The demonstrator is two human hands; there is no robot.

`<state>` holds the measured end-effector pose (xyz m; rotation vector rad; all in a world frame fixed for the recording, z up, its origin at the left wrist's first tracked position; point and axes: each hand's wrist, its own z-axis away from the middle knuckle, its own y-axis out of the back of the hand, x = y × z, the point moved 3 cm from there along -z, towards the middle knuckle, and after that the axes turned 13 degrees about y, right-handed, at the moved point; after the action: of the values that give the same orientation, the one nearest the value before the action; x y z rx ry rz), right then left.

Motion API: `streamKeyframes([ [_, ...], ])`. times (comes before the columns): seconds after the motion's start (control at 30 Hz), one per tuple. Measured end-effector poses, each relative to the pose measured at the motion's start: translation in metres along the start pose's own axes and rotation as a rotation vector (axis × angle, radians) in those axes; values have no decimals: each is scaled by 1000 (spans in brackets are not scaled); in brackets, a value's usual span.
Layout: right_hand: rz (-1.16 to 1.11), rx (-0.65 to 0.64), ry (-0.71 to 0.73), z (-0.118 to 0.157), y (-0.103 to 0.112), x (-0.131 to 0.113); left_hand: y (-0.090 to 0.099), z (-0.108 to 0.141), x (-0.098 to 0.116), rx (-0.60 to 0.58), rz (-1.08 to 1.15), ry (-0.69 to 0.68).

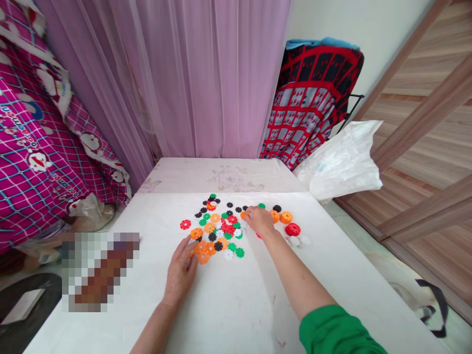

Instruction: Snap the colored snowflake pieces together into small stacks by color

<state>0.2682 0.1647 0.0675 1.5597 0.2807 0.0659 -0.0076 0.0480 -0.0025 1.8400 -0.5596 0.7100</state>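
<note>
My right hand reaches to the right part of a loose heap of notched plastic discs, its fingertips pinched on an orange snowflake disc. At the heap's left edge rests my left hand, thumb and fingers apart, beside a cluster of orange discs. Red discs, green discs, black discs and white discs lie mixed between the hands. To the right of my right hand are an orange stack, a red stack and a black stack.
Everything lies on a white-covered table. A white plastic bag stands by its far right corner. Purple curtains hang behind, with a pink patterned cloth at left. A blurred patch covers the left edge.
</note>
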Motion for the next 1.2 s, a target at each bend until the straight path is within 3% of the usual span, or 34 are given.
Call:
streamKeyframes([
  [0.4, 46, -87, -132, -22, -6, -20, -1, -7, 2, 15, -10, -23],
  [0.6, 11, -11, -125, -17, 3, -16, -1, -6, 2, 31, -14, -38],
  [0.7, -52, 97, -133, -7, 18, 6, 1, -6, 4, 27, -31, -65],
  [0.83, -143, 212, -232, 12, 38, 61, 4, -6, 7, 21, -42, -86],
  [1.0, -117, 187, -361, 37, 43, 124, 2, -7, 5, 18, -35, -71],
  [1.2, -28, 94, -332, 44, 36, 139, 2, -7, 4, -18, -37, -34],
])
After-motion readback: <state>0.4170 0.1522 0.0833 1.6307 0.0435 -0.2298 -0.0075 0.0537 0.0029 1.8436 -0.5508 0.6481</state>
